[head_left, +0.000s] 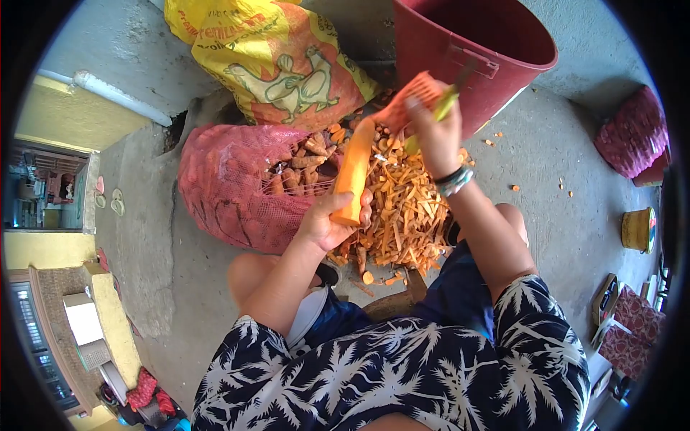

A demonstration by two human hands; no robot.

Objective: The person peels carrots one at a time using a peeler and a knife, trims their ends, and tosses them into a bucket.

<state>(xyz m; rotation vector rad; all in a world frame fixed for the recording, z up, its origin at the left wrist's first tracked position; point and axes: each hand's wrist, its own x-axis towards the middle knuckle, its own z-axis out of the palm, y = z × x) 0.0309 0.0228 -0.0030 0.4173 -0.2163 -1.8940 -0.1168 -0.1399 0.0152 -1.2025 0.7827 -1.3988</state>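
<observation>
My left hand [323, 221] is wrapped round the lower end of a peeled orange carrot [352, 172], which points up and away from me. Close to its far tip, my right hand [436, 136] is closed on a tool with a yellow-green handle [444, 104]; a dark, blurred blade seems to stick out beyond it. An orange-red, mesh-like piece [411, 99] shows at the right fingers; whether they hold it I cannot tell. Beneath both hands lies a heap of carrot peelings [406, 215]. Unpeeled carrots [309, 161] show through the opening of a pink mesh sack [230, 183].
A tall red bin [431, 50] stands beyond the peelings, beside a yellow and orange printed sack [280, 65]. Carrot scraps [515, 188] dot the concrete floor [546, 237]. At right are a yellow bucket [638, 230] and a purple mesh sack [632, 133]; slippers [117, 202] lie left.
</observation>
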